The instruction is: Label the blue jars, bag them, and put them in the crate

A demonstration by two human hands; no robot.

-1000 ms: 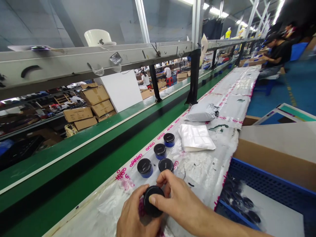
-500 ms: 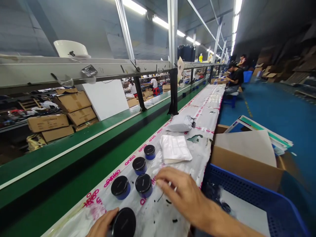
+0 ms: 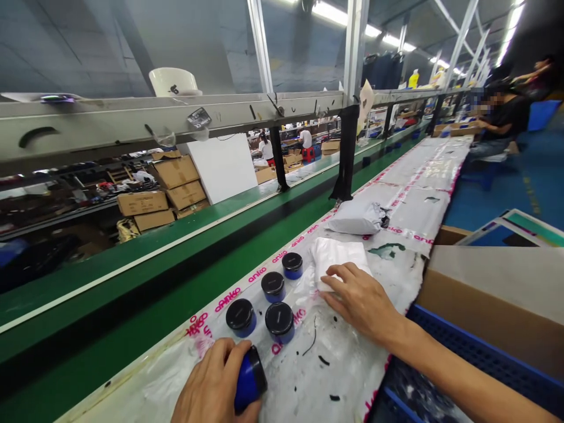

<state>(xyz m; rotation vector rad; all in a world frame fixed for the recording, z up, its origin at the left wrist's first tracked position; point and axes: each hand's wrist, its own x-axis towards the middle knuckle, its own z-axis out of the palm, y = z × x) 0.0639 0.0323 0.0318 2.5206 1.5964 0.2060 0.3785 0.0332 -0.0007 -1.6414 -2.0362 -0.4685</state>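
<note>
Plastic-covered bench (image 3: 317,382) | near edge: left grip (image 3: 209,385) clasping round blue, black-lidded jar (image 3: 249,382) | right grip (image 3: 363,302) arching half-open over flat white packet (image 3: 337,251)

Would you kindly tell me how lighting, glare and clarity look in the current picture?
In the head view, ceiling lights burn out white, the plastic sheeting shines in patches, the upper right corner is dark, and pixelation masks part of a seated person.
</note>
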